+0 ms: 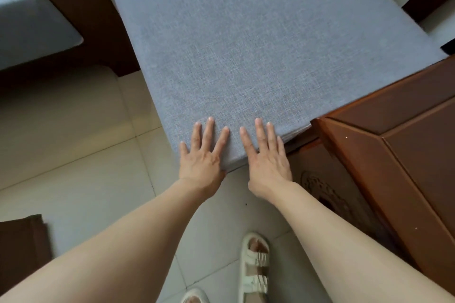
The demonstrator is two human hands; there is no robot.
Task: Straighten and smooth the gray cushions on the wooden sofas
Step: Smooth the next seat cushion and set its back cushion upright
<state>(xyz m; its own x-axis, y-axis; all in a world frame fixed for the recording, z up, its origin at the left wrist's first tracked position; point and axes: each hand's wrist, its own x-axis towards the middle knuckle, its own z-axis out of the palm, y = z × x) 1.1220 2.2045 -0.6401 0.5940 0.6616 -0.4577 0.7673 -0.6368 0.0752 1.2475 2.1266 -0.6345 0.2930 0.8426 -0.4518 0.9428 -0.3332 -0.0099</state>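
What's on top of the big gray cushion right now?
Both hands lie flat on the gray cushion near its front edge: left hand and right hand, fingers spread. Nothing else rests on it. The fabric beneath the palms is hidden.

Both bare forearms reach forward from the lower corners and draw closer together toward the wrists. The left hand (200,152) lies palm down, fingers straight and spread, its thumb tucked out of sight below the palm. The right hand (267,155) lies beside it, just apart, also palm down, fingers straight and closer together. Measured from the left hand, the right sits level, fingertips reaching about as far forward.
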